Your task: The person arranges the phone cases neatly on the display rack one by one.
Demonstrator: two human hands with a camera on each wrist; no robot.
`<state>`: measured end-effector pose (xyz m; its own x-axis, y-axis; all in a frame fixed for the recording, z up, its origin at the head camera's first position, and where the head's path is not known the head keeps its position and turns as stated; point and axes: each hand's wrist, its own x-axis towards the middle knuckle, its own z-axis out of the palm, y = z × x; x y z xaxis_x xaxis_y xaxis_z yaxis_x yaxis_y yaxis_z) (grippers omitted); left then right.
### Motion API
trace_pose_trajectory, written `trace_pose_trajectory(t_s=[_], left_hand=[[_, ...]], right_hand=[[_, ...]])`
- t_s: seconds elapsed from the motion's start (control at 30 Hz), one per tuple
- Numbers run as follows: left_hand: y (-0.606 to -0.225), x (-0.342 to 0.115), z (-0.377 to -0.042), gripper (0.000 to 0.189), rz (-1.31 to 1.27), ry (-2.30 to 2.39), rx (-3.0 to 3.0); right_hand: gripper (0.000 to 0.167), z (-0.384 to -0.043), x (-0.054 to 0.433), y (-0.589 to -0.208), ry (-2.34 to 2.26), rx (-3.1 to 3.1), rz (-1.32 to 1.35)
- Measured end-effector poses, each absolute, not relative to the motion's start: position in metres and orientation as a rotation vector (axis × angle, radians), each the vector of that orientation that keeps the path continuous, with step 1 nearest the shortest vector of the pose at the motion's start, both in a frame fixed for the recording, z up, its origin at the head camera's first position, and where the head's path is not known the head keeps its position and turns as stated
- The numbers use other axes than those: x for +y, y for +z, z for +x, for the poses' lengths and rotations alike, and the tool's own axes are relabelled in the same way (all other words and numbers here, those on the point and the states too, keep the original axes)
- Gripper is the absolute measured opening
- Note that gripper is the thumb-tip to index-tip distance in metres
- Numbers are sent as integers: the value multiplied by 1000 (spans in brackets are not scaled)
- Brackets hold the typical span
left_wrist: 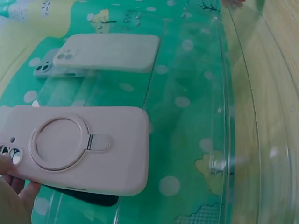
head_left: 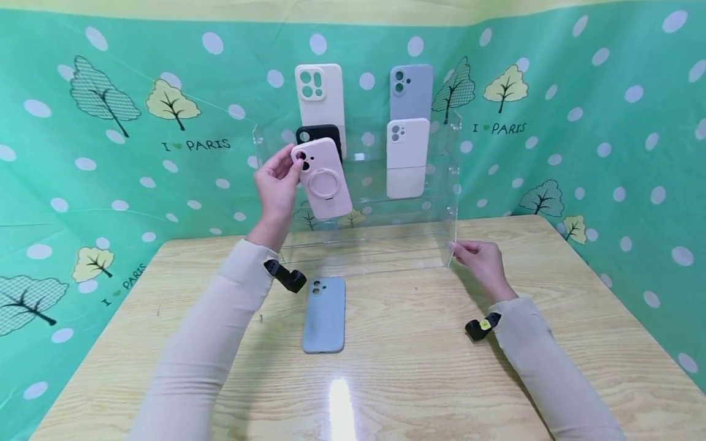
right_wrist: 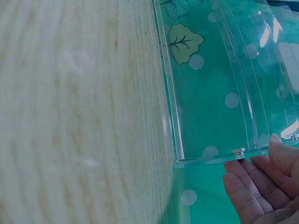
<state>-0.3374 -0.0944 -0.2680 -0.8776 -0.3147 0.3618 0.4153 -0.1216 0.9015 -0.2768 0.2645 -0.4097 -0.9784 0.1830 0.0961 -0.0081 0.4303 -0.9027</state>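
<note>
My left hand (head_left: 277, 191) pinches a pale pink phone case (head_left: 336, 199) at its camera-cutout corner, thumb in front. The case has a ring stand on its back, seen close up in the left wrist view. It is tilted and overlaps a black phone case (head_left: 326, 131) behind it, which is largely hidden. Both are in front of a clear acrylic display rack (head_left: 375, 250). My right hand (head_left: 482, 262) holds the rack's right side panel near its bottom; in the right wrist view the thumb and fingers (right_wrist: 243, 193) lie on either side of the panel edge.
A cream case (head_left: 325, 107) is at the upper left of the rack, with a grey-blue case (head_left: 413, 98) and a white case (head_left: 407, 150) on the right. A light blue case (head_left: 323, 318) lies on the wooden table (head_left: 419, 367). A green patterned cloth (head_left: 193, 202) hangs behind.
</note>
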Motion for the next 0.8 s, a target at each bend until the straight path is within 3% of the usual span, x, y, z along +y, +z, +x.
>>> trace_pose_trajectory(t_s=[0.8], left_hand=[[-302, -87, -333, 25, 36, -1933, -1721]], right_hand=[[44, -277, 264, -410, 1573, -2492, -167]])
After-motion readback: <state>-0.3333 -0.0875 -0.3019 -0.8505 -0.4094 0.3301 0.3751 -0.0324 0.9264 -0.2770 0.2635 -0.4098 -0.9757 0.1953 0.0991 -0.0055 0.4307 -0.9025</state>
